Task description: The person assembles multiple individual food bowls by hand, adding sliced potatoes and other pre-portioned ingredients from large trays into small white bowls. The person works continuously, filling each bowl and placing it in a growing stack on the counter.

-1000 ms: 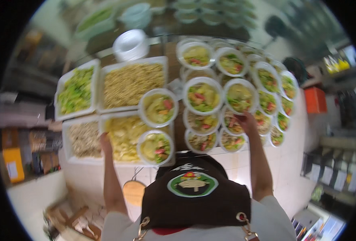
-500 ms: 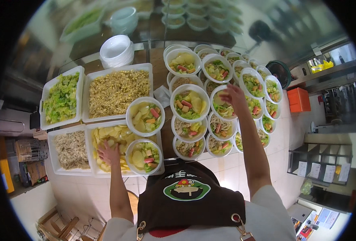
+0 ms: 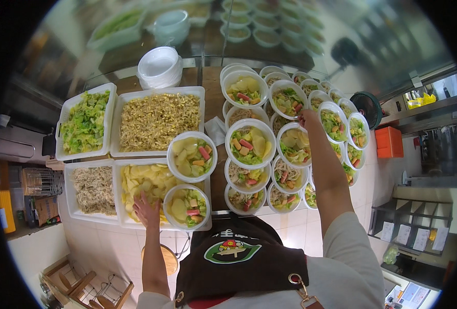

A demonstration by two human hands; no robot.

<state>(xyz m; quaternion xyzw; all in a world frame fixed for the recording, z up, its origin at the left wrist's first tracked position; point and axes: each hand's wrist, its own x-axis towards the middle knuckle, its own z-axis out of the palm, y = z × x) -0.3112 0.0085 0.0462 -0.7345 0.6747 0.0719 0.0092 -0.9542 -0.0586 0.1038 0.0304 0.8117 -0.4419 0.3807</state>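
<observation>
Head view: loaded worktop, status check

- Worktop: trays at left, filled bowls at right, dark apron at near edge.
- Filled bowls: round, white, packed in rows, some sitting on others. Contents: greens, slices, pink pieces, pale strands.
- Sprout tray: rear of the tray group, full, yellow-tipped bean sprouts.
- Slice tray: directly in front of the sprout tray, heaped with pale yellow slices.
- Lettuce tray: rear left, chopped green leaves.
- Strand tray: front left, pale shredded strands, just beside the slice tray.
- Bowl stack: white, nested, behind the sprout tray.
- Rear side bowl and front side bowl: both filled, over the right end of the slice tray. Can't tell what carries them.
- Target bowl: second column of the bowl rows, toward the back, filled.
- Left hand: fingers spread, lightly bent, down at the near part of the slices, just beside the front side bowl. Can't tell if any slice is pinched.
- Right hand: fingers bent, at the near right rim of the target bowl. Fingertips partly hidden; grip can't be confirmed.
- White crumpled piece: between sprout tray and bowls.
</observation>
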